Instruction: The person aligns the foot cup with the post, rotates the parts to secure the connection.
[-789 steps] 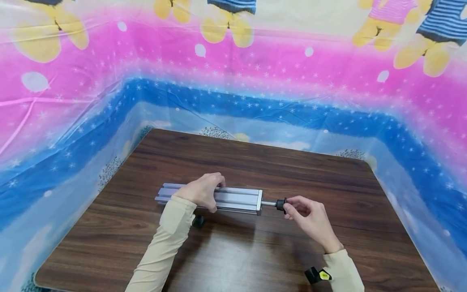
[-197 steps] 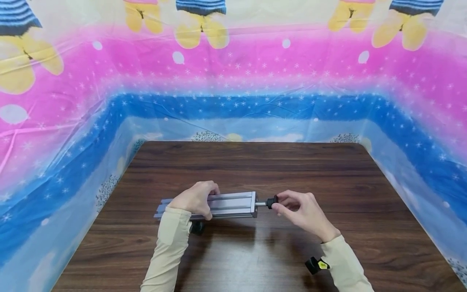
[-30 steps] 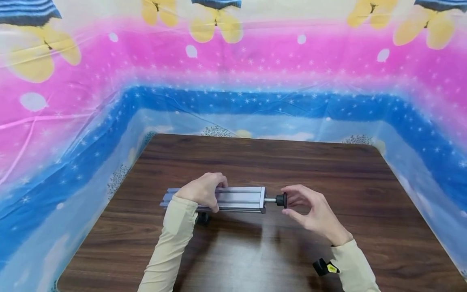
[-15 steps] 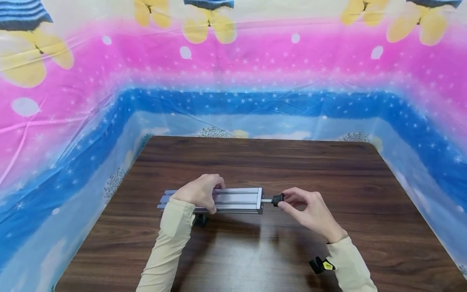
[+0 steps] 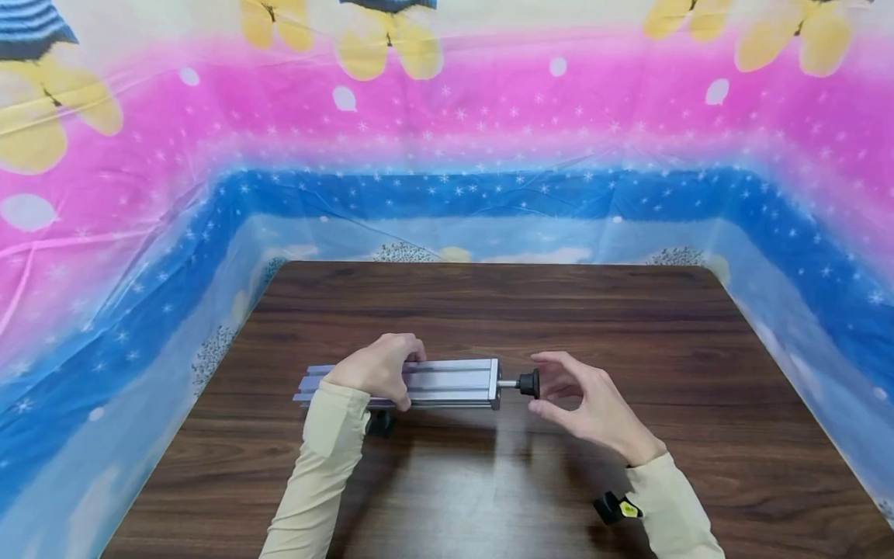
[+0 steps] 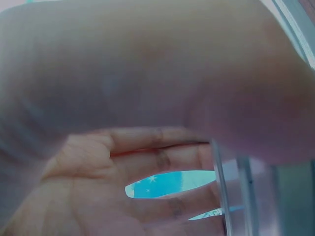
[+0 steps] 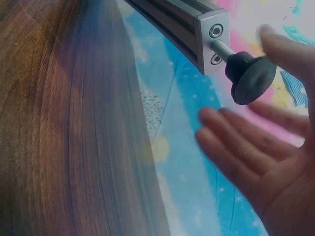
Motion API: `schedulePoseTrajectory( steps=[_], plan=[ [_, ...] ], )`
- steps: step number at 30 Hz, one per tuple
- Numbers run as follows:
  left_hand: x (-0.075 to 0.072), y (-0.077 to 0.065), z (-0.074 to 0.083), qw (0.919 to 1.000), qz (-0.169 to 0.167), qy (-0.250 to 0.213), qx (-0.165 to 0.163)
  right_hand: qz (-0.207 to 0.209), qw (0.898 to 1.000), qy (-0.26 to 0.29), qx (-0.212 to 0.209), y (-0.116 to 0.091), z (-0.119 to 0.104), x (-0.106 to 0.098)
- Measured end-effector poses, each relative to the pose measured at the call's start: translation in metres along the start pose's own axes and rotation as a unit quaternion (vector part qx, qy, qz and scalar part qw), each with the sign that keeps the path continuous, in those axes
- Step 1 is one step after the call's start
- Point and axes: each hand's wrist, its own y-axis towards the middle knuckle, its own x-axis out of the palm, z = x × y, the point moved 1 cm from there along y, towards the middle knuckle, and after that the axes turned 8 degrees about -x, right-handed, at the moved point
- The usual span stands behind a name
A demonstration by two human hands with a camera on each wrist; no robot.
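My left hand (image 5: 377, 369) grips a silver aluminium profile (image 5: 454, 380) from above, fingers over the far side and thumb on the near side. It is held level above the table. From the profile's right end plate a threaded rod (image 5: 510, 383) sticks out, tipped by a black levelling foot (image 5: 529, 383). Around that foot my right hand (image 5: 594, 400) stands with thumb and fingers spread. In the right wrist view, the foot's round base (image 7: 256, 81) faces the palm, with a gap to the blurred fingers. Two screws show on the end plate (image 7: 214, 44).
A dark wood-grain table (image 5: 489, 310) lies under both hands. Patterned cloth (image 5: 447, 194) in pink and blue hangs around its back and sides. Small black devices are strapped at both wrists, the right one (image 5: 608, 508) bearing a yellow label.
Half a second ago my right fingertips pinched the foot; now they are spread off it. Less of the rod shows than 26 seconds ago. My left hand keeps its grip on the profile.
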Motion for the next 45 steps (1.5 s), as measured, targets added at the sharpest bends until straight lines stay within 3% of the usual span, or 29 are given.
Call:
schedulePoseTrajectory(
  steps=[4, 8, 16, 28, 31, 38, 45],
  plan=[
    [-0.001, 0.000, 0.000, 1.0000, 0.002, 0.000, 0.007, 0.007, 0.999, 0.016, -0.050, 0.000, -0.002, 0.000],
    [-0.001, 0.001, 0.001, 1.0000, 0.000, -0.002, 0.008, 0.019, 0.998, 0.019, -0.060, 0.001, -0.003, 0.001],
    [0.000, 0.000, 0.003, 1.0000, -0.002, 0.001, -0.004, 0.021, 1.000, -0.013, -0.012, 0.001, -0.001, 0.000],
    [0.004, -0.002, 0.002, 1.0000, 0.001, -0.001, -0.005, -0.020, 0.995, 0.051, 0.079, 0.002, -0.004, 0.000],
    [0.004, -0.004, 0.002, 1.0000, 0.002, -0.005, -0.003, -0.026, 0.997, 0.046, 0.057, -0.001, -0.007, -0.004],
    [0.000, -0.007, 0.004, 1.0000, 0.004, -0.003, 0.004, 0.005, 0.997, 0.017, -0.070, -0.002, -0.015, -0.010],
    [0.000, -0.007, 0.003, 1.0000, 0.006, 0.002, 0.005, 0.011, 0.998, 0.019, -0.064, -0.001, -0.015, -0.007]
  ],
)
